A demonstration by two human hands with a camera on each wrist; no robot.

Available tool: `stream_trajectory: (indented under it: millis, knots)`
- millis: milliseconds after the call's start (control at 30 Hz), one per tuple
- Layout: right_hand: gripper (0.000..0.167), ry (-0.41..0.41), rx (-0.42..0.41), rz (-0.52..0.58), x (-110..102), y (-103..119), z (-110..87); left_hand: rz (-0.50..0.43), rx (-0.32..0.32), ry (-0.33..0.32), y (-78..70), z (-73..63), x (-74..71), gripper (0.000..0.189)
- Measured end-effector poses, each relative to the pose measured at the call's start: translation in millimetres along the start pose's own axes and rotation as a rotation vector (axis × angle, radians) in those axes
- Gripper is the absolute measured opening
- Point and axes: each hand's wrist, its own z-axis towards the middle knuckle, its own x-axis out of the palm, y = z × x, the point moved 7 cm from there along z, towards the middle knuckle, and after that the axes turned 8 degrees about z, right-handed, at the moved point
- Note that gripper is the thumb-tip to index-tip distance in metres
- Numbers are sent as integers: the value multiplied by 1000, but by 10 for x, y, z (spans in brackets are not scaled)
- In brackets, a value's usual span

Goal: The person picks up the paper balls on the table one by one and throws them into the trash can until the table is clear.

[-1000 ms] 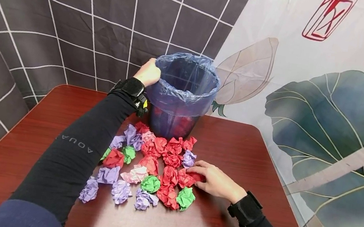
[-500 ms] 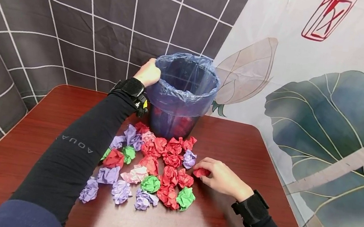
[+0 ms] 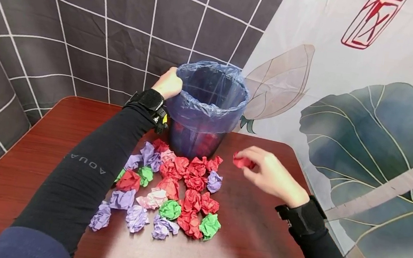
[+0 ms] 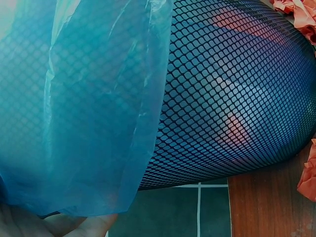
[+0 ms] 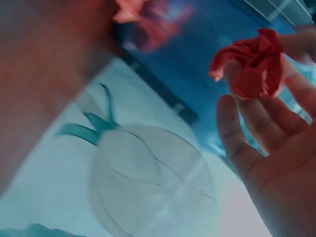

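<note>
My left hand (image 3: 169, 83) grips the left rim of a mesh wastebasket (image 3: 193, 142) lined with a blue plastic bag (image 3: 207, 118). In the left wrist view the fingers (image 4: 94, 226) curl at the edge of the bag, and reddish shapes show through the mesh. My right hand (image 3: 269, 171) pinches a crumpled red paper ball (image 3: 243, 161) between thumb and fingertips, right of the basket and above the table. The right wrist view shows the same red paper ball (image 5: 252, 69) held at the fingertips.
Several crumpled paper balls, such as a green one (image 3: 210, 226), a purple one (image 3: 137, 218) and a pink one (image 3: 153, 198), lie on the brown table (image 3: 253, 255) in front of the basket. A dark gridded cloth (image 3: 127, 20) and a printed white cloth (image 3: 293, 19) hang behind.
My right hand has lifted the red paper ball away from the pile and carried it up and farther back, toward the basket's right side. The left hand has stayed at the rim.
</note>
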Motion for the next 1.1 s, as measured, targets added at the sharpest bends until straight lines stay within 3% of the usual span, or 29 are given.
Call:
stream_trajectory:
  millis: [200,433,767,1100]
  knots:
    - [35,-170,-95,-7,-449,183,316,0,-1,-2,7,16,-3,60]
    - [37,-271,-166,23,-653,280,682,1,-1,1,8,16,-2,60]
    - [40,-245,-77,-22,-635,228,1121,8,-2,4,-17,-5,11,59]
    - [42,-210,-24,-53,-535,171,1154,9,1,-5,8,14,14,59]
